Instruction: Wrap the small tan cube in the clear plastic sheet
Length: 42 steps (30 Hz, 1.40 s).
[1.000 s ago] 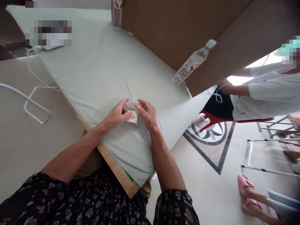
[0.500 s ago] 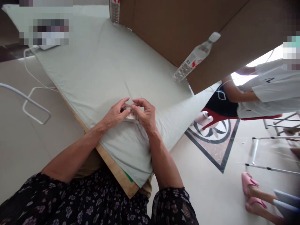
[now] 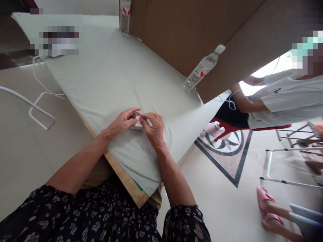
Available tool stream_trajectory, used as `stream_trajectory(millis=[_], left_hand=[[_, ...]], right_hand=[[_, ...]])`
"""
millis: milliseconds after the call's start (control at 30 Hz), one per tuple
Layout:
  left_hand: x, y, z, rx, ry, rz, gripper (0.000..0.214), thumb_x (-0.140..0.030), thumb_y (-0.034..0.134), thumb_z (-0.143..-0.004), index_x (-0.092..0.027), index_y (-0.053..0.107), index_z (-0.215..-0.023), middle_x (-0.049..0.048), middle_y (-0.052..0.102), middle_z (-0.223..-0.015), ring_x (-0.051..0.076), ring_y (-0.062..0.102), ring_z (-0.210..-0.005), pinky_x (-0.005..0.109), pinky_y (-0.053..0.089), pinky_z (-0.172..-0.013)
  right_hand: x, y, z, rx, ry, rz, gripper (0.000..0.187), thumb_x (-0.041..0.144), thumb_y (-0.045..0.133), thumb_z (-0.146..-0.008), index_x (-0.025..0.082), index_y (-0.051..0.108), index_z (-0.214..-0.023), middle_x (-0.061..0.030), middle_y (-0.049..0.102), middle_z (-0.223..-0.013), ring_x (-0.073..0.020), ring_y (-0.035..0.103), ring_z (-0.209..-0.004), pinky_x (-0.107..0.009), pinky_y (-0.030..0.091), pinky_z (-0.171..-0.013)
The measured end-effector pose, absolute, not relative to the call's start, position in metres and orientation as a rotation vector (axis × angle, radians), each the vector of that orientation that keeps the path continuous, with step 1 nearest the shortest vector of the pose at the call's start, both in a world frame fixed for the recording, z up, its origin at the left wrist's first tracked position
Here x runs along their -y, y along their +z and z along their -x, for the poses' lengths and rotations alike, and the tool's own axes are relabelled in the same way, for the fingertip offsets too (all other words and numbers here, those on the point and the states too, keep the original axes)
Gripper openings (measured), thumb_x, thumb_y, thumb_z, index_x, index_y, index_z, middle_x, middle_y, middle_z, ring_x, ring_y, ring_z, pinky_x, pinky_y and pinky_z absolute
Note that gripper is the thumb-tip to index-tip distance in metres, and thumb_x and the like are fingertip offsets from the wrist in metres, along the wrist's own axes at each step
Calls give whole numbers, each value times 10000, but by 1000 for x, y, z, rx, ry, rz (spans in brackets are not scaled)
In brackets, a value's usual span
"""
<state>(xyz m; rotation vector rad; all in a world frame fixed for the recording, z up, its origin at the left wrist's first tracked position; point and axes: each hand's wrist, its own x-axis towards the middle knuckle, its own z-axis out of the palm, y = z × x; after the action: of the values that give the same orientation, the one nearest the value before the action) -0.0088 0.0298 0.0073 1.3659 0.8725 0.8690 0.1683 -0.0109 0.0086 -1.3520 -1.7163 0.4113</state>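
Between my two hands, low over the cloth-covered table near its corner, is a small flat white pack (image 3: 138,123) with red print on top, the size of a deck of cards. My left hand (image 3: 124,121) grips its left side, thumb on top and fingers curved round the far edge. On the opposite side my right hand (image 3: 154,127) holds it with thumb and fingers bent inward. The fingers hide much of the pack, so its exact kind cannot be made out.
A large cardboard sheet (image 3: 166,37) stands on the pale tablecloth (image 3: 101,74). One clear bottle (image 3: 202,69) leans by it; another bottle (image 3: 125,16) is farther back. White cables (image 3: 37,79) hang at the left. At right, a person in a white shirt (image 3: 282,97) sits on a red chair (image 3: 227,127).
My fingers have shifted on the pack; the right hand has come slightly leftward and closer to the left. The whole view has moved a little.
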Motion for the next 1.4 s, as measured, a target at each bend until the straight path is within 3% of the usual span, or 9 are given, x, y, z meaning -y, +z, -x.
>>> stream_trajectory(millis=[233, 400, 533, 800, 867, 967, 1067, 1233, 1400], left_hand=[[-29, 7, 7, -857, 896, -1336, 658, -302, 698, -763, -126, 590, -1388, 126, 744, -1238, 191, 697, -975, 335, 536, -895], [-28, 8, 6, -875, 895, -1304, 673, -279, 700, -753, -135, 588, -1401, 135, 737, -1271, 207, 710, -1017, 337, 546, -904], [-27, 8, 7, -866, 900, -1308, 672, -285, 704, -764, -135, 581, -1407, 138, 735, -1276, 216, 709, -1040, 347, 548, -925], [-28, 9, 6, -876, 908, -1274, 667, -280, 730, -734, -144, 603, -1374, 120, 748, -1237, 210, 702, -1016, 346, 545, -917], [-27, 10, 6, -869, 919, -1259, 672, -270, 737, -724, -146, 603, -1371, 119, 748, -1238, 211, 705, -1020, 344, 550, -918], [-27, 9, 6, -869, 945, -1267, 676, -252, 737, -714, -155, 603, -1370, 118, 739, -1248, 211, 705, -1020, 340, 557, -906], [-27, 6, 7, -874, 978, -1290, 672, -244, 729, -709, -157, 604, -1363, 106, 735, -1211, 201, 698, -992, 330, 558, -876], [-29, 5, 6, -853, 984, -1311, 685, -247, 731, -688, -147, 608, -1355, 60, 710, -1070, 162, 663, -890, 282, 534, -782], [-28, 8, 8, -842, 982, -1359, 749, -246, 724, -687, -172, 583, -1418, 48, 691, -1074, 133, 611, -825, 271, 507, -748]], right_hand=[[38, 16, -169, 1739, 364, 1277, 200, 287, 573, -1006, 310, 771, -1010, -53, 808, -1038, -276, 685, -1227, -522, 433, -1139], [44, 13, -186, 1479, 370, 1362, 244, 289, 547, -976, 301, 721, -1146, -58, 782, -1172, -257, 654, -1263, -523, 448, -1177], [40, 8, -178, 1678, 395, 1334, 335, 284, 566, -965, 297, 677, -1281, -74, 757, -1293, -269, 598, -1367, -530, 413, -1209], [44, 1, -178, 1607, 311, 1209, 289, 261, 529, -1016, 298, 665, -1268, -49, 799, -1123, -246, 684, -1236, -508, 471, -1139], [42, -4, -185, 1577, 374, 1254, 371, 342, 588, -997, 295, 610, -1365, -76, 753, -1297, -259, 659, -1290, -514, 492, -1129], [34, -14, -191, 1665, 508, 1322, 687, 461, 722, -907, 284, 478, -1525, -135, 584, -1565, -318, 553, -1449, -555, 477, -1159], [24, -22, -191, 1783, 545, 1313, 859, 464, 804, -826, 261, 428, -1571, -165, 527, -1614, -347, 505, -1494, -564, 429, -1212], [23, -20, -183, 1804, 500, 1353, 688, 364, 749, -870, 232, 505, -1499, -142, 702, -1378, -309, 657, -1287, -515, 481, -1145], [31, -16, -181, 1803, 475, 1400, 648, 384, 769, -857, 230, 554, -1449, -136, 708, -1379, -310, 660, -1250, -513, 489, -1111]])
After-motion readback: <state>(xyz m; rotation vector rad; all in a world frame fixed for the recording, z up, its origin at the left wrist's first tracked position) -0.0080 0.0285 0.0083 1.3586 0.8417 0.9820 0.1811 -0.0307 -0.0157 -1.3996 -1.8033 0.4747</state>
